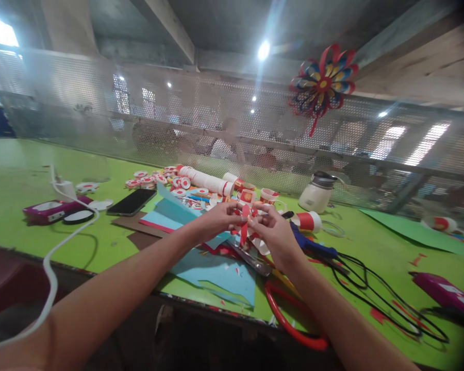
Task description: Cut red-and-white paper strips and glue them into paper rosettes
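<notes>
A flat, glossy black smartphone (pixel 132 202) is lying left of centre on the smooth green surface (pixel 7 206). A light-blue paper sheet (pixel 212 273) with an irregular edge is resting along the front edge. Above the surface's middle, the left hand (pixel 221 218) is pinching a thin, petal-shaped red paper cutout (pixel 244 235) between its fingertips; the right hand (pixel 277 234) is pinching its opposite side. Scissors (pixel 280 315) are projecting a smooth, looped red handle beyond the front edge. Farther right, a red-banded paper cup (pixel 309 221) is lying sideways.
</notes>
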### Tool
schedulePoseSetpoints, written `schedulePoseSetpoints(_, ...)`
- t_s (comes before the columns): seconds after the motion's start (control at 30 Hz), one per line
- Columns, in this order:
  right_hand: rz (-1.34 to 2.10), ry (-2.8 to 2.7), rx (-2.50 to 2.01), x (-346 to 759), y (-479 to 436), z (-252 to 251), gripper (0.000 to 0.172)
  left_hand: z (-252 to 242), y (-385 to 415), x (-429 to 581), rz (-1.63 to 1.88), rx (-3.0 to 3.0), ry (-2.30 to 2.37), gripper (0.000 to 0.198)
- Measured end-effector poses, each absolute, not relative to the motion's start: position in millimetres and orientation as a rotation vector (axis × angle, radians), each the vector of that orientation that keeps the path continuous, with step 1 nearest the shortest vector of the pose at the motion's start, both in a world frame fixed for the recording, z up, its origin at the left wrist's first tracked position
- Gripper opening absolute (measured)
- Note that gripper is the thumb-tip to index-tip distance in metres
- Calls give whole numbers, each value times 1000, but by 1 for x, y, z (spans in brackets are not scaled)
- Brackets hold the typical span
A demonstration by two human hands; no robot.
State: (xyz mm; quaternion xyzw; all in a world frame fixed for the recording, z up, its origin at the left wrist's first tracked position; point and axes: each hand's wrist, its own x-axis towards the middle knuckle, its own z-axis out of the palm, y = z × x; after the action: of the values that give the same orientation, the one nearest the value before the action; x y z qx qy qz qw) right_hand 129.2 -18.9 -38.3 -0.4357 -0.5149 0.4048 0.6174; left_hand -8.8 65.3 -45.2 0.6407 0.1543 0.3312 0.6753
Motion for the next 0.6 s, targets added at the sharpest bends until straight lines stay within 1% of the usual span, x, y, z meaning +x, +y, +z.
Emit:
schedulePoseSetpoints(0.23, 919, -1216, -1010, 126, -19, -39, 54, -49, 68, -10, 725, 1470, 320, 26)
schedulePoseSetpoints(0.4, 838, -1231, -1048, 128, -14, -45, 54, -47, 65, -9, 713, 1501, 296, 21)
schedulePoseSetpoints(0.6, 756, -1253, -1094, 131, -12, -46, 55, -41, 64, -14, 623, 1426, 197, 24)
